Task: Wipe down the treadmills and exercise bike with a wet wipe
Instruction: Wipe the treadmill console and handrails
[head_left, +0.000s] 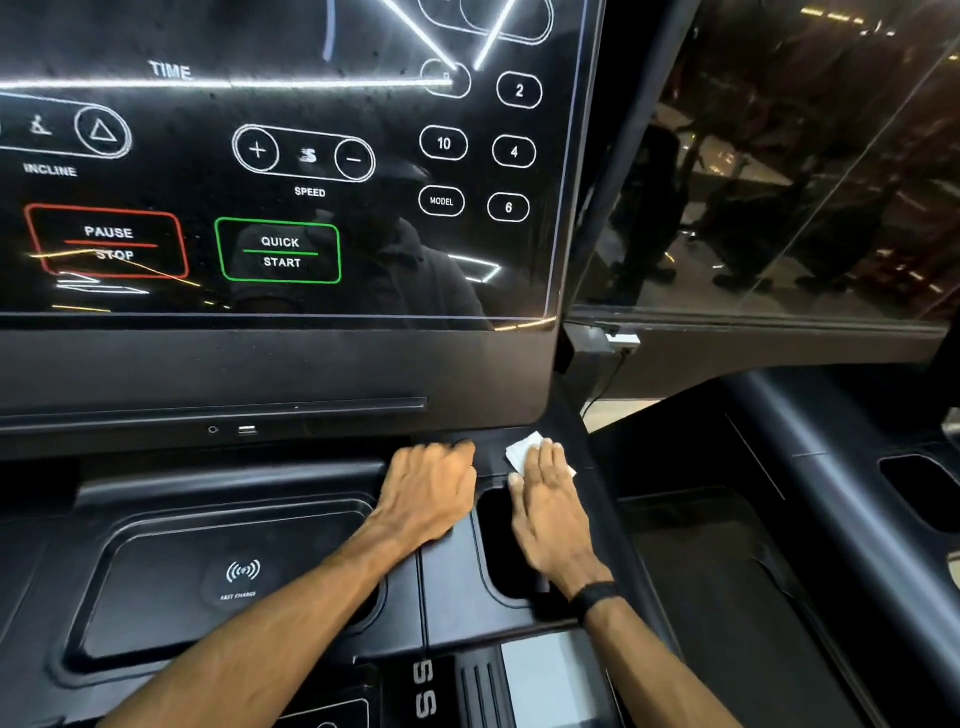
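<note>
I stand at a black treadmill console (270, 364) with a glossy touch panel showing PAUSE/STOP, QUICK START, SPEED and INCLINE. My right hand (545, 504) lies flat with straight fingers on a white wet wipe (522, 449), pressing it onto the ledge at the console's right corner, above a cup holder (498, 540). My left hand (428, 491) rests palm down on the tray ridge just left of that holder; its fingertips are blurred.
A recessed tray with a wireless charging mark (239, 577) sits at the lower left. A second treadmill's black deck and rail (810, 467) stands to the right. A glass wall (779, 182) rises behind, with reflections. The belt and side rail (545, 680) show below.
</note>
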